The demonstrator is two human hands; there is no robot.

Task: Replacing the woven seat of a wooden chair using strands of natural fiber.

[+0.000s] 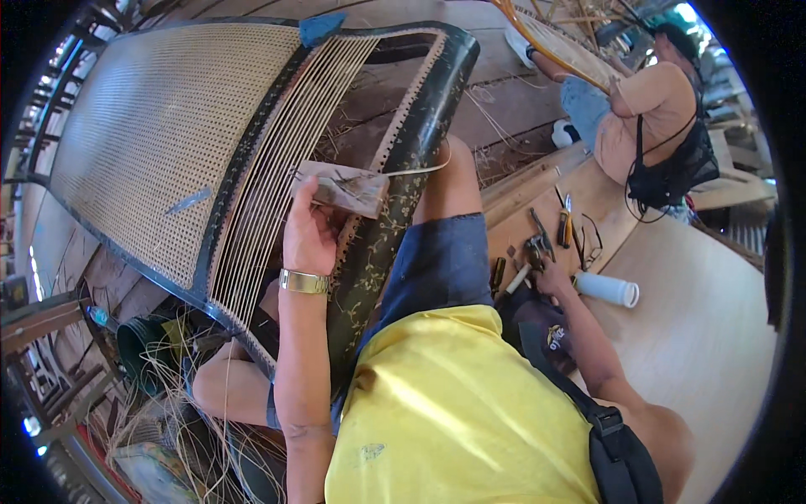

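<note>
My left hand (pixel 312 227) grips a small worn wooden block (pixel 357 191) with thin dark metal pieces standing up from it. A pale cane strand (pixel 424 170) trails from the block's right end. The block is above the dark, flower-painted rail of a chair frame (pixel 411 168) across my lap. Beside it, several parallel cane strands (pixel 290 109) span the frame's gap, next to a woven cane panel (pixel 168 109). At my right, my right hand (pixel 552 277) is closed at a dark metal tool (pixel 538 245) on the board; its fingertips are partly hidden.
Orange-handled pliers (pixel 565 227), eyeglasses (pixel 593 244) and a white cylinder (pixel 609 290) lie on the pale board (pixel 697 319) at right. Loose cane strands (pixel 180 403) tangle at lower left near a green bucket (pixel 143 349). Another person (pixel 651 118) sits at upper right, with a curved wooden frame (pixel 558 46).
</note>
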